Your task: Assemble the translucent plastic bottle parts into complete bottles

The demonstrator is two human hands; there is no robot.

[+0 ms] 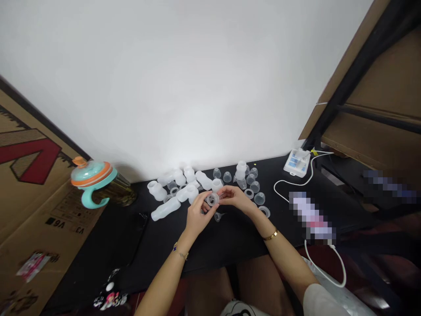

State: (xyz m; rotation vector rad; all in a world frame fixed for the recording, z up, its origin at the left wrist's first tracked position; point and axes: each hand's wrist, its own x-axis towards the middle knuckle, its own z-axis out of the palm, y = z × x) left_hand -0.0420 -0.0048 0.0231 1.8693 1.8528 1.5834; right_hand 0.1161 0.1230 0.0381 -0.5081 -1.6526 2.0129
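My left hand [198, 214] curls its fingers round a clear ring [208, 202], which looks like a bottle collar. From the other side, my right hand [237, 198] pinches the ring's right edge; a small clear part may be between these fingers, but I cannot make it out. Just below the ring lies a small clear funnel-shaped piece [217, 217]. Several milky white bottle bodies lie or stand behind and left of my hands, among them a long one [166, 208]. To the right are clear dome caps [259, 198] and loose rings [249, 193].
On the left stands a large jug [115, 186] with a teal handle and orange lid, beside a cardboard box [70, 210]. At right, a white power strip [297, 162] has a white cable [309, 177] running to a blurred-out object [311, 215]. A white wall closes off the back.
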